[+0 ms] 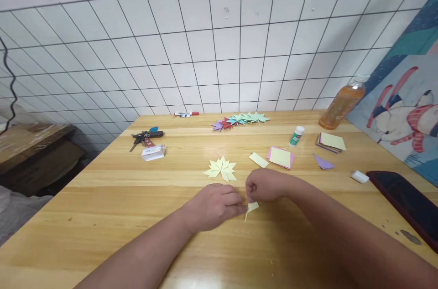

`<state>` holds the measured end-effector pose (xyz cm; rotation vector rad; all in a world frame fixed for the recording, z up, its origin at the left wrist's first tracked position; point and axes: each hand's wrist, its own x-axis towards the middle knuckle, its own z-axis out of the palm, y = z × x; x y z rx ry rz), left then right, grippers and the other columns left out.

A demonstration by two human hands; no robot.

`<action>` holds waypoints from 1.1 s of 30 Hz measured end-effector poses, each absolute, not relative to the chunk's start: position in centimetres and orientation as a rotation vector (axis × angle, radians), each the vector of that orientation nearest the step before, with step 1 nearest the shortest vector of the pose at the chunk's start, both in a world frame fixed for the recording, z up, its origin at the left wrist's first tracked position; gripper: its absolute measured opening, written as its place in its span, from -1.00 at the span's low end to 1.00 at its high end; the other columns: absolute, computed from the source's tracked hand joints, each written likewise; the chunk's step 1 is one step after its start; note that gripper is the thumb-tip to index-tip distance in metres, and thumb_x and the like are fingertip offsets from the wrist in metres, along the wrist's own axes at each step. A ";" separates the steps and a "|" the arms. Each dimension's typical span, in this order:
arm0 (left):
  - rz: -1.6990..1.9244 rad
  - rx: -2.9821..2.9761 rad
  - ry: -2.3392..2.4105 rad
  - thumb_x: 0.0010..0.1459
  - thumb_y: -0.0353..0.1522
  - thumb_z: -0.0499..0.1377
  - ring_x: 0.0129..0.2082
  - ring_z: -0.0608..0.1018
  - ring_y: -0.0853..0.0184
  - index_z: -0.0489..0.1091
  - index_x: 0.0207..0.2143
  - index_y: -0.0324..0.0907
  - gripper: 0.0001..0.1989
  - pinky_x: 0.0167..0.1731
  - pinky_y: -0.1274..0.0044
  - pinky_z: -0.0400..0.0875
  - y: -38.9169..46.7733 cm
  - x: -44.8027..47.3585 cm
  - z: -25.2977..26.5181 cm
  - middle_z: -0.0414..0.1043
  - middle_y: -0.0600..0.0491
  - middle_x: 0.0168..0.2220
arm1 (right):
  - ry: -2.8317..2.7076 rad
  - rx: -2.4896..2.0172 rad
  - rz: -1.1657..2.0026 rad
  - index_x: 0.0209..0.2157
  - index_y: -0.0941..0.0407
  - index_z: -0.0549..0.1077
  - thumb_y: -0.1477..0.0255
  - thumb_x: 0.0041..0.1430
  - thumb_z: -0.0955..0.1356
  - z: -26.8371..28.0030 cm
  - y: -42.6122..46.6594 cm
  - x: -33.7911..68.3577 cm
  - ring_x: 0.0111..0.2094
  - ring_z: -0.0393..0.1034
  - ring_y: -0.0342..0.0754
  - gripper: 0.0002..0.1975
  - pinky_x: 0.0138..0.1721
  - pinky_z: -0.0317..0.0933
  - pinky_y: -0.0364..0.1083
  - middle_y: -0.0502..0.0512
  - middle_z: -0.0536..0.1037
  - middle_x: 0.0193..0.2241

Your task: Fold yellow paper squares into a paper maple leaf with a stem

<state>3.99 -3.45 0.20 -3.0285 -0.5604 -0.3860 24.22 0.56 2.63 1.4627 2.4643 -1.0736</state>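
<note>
Small pale-yellow folded paper piece [253, 207]: lies on light wood-grain counter [119, 207], just right of the pale-yellow pointed paper leaf [222, 166] and nearer the body.
Left hand [215, 207]: laid palm-down, fingertips against the piece; cannot tell whether gripping.
Right hand [265, 185]: curled close beside the left, apparently pinched on the piece's far end.
Step in hand: probably folding or creasing.
Next move: seems to call for aligned edges and firm fingertip pressure.
Right of leaf: pale-yellow paper rectangle [258, 160], then white-and-green glue stick [296, 136].
Behind leaf: row of multicoloured paper leaves [241, 120].
</note>
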 end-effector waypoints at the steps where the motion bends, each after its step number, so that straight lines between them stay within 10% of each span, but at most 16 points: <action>1: -0.393 -3.038 -0.544 0.27 -0.40 -0.05 -0.22 0.44 0.36 0.36 -0.06 -0.05 -0.73 -0.29 0.55 0.29 -3.5 4.1 0.3 0.48 0.09 -0.19 | 2.445 1.440 -1.055 -0.60 0.06 0.52 0.48 -0.24 0.40 2.8 1.2 24.1 -0.56 0.33 -0.15 -0.95 -0.57 0.08 -0.21 -0.06 0.52 -0.60; 8: -0.410 -3.068 -0.675 0.26 -0.39 -0.03 -0.14 0.41 0.33 0.35 -0.04 -0.09 -0.74 -0.17 0.51 0.28 -3.5 4.3 -0.5 0.47 0.06 -0.16 | 2.331 1.373 -0.917 -0.69 0.08 0.46 0.40 -0.35 0.46 3.4 3.8 21.7 -0.75 0.21 -0.21 -0.89 -0.62 0.07 -0.20 -0.13 0.34 -0.82; 13: -0.484 -3.073 -0.720 0.24 -0.40 0.02 -0.21 0.41 0.35 0.39 -0.10 -0.07 -0.76 -0.23 0.51 0.28 -2.9 4.3 -1.1 0.49 0.07 -0.22 | 2.441 1.504 -0.697 -0.67 0.11 0.42 0.38 -0.48 0.52 4.6 3.5 20.7 -0.52 0.38 -0.04 -0.74 -0.52 0.10 -0.15 0.00 0.46 -0.65; 19: -0.522 -3.045 -0.744 0.20 -0.42 0.06 -0.10 0.38 0.31 0.42 -0.19 -0.06 -0.81 -0.12 0.46 0.22 -2.7 4.5 -1.4 0.46 0.10 -0.19 | 2.566 1.861 -0.509 -0.39 0.07 0.37 0.32 0.11 0.26 3.2 0.4 23.7 -0.41 0.34 -0.10 -0.87 -0.50 0.00 -0.17 0.02 0.50 -0.42; 33: -0.488 -3.005 -0.768 0.17 -0.43 0.08 -0.14 0.39 0.29 0.42 -0.20 -0.08 -0.82 -0.13 0.43 0.22 -2.7 4.5 -1.4 0.49 0.05 -0.25 | 2.574 2.067 -0.568 -0.50 0.08 0.32 0.27 0.03 0.36 0.1 -1.8 25.0 -0.50 0.26 -0.17 -0.81 -0.54 -0.16 -0.18 -0.08 0.47 -0.51</action>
